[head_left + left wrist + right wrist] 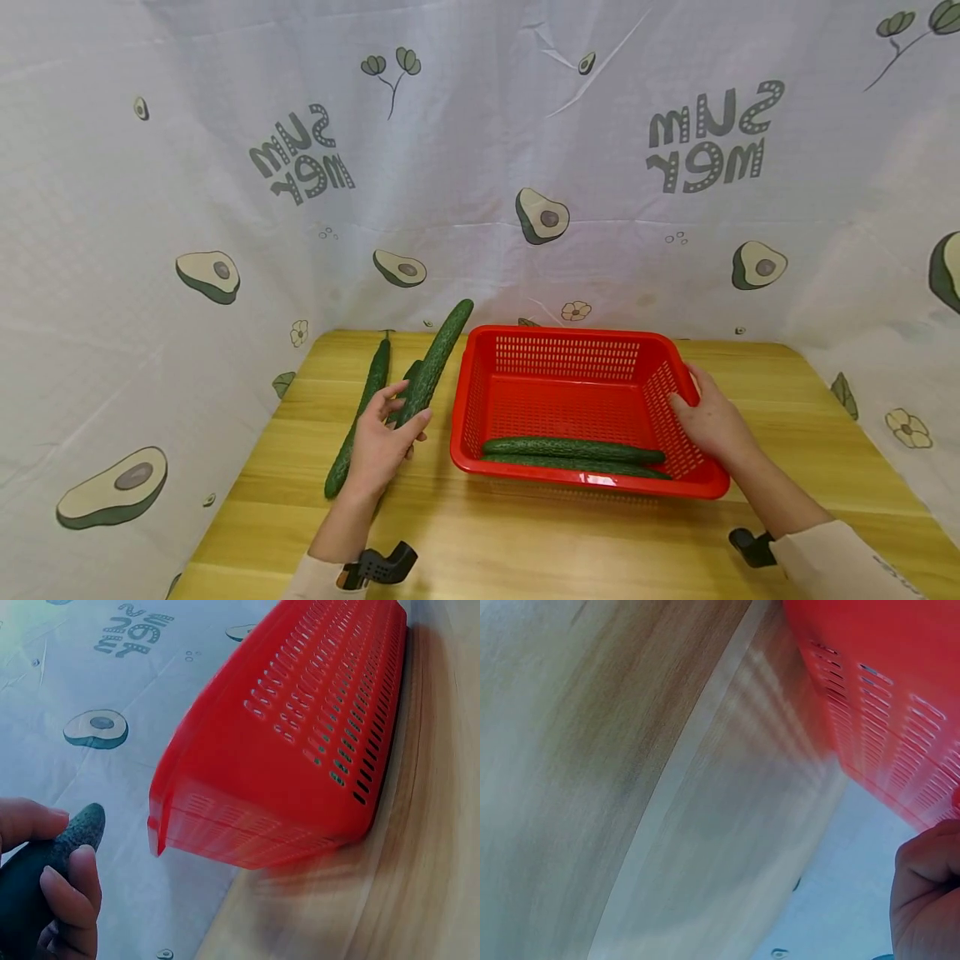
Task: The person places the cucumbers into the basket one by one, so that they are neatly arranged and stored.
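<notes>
Gripped cucumber (441, 358) in left hand (378, 442); right hand (712, 421) holds red basket (566, 404) containing two cucumbers (573, 450)

Left of the red basket (562, 408), the left hand (380, 440) hides the lower end of the held cucumber (438, 358); both cover much of a second cucumber (412, 372). Inside the basket, the near rim (597, 480) partly covers the nearer cucumber (585, 466). To the basket's near right, the lettering (896, 575) on the sleeve (832, 554) is too small to read.

The wood-grained table (555, 546) bears a red basket (577, 476) and, left of it, two green cucumbers (371, 387).
</notes>
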`<action>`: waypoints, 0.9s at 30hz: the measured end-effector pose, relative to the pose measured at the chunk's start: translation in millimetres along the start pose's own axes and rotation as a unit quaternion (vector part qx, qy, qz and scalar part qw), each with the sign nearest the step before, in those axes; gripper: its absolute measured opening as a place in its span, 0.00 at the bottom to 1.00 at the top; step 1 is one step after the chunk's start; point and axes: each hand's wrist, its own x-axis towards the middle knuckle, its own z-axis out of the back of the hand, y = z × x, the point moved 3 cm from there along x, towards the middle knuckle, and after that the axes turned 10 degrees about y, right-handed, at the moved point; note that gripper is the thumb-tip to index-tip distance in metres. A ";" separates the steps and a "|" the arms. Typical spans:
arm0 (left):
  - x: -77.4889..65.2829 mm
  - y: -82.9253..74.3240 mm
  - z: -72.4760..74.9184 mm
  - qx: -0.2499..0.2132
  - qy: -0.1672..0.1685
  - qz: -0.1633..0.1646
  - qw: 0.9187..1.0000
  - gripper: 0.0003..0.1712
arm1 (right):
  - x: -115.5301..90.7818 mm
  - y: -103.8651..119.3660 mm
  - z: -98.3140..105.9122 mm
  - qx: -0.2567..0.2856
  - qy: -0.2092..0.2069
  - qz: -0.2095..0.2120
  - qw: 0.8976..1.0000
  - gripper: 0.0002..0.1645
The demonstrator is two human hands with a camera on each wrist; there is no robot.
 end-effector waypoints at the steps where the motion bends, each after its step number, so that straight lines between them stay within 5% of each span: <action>1: 0.4 -1.7 -1.7 0.004 0.006 -0.005 1.000 0.35 | 0.0 0.0 -0.3 0.002 0.000 0.002 1.000 0.46; 14: 8.7 -16.6 -29.3 0.029 0.122 -0.054 0.991 0.29 | -0.8 0.2 -1.1 0.003 0.002 0.014 1.000 0.44; 27: 27.8 -28.6 -57.3 0.131 0.206 -0.088 0.966 0.25 | -1.5 0.3 -0.8 -0.016 -0.004 0.009 1.000 0.44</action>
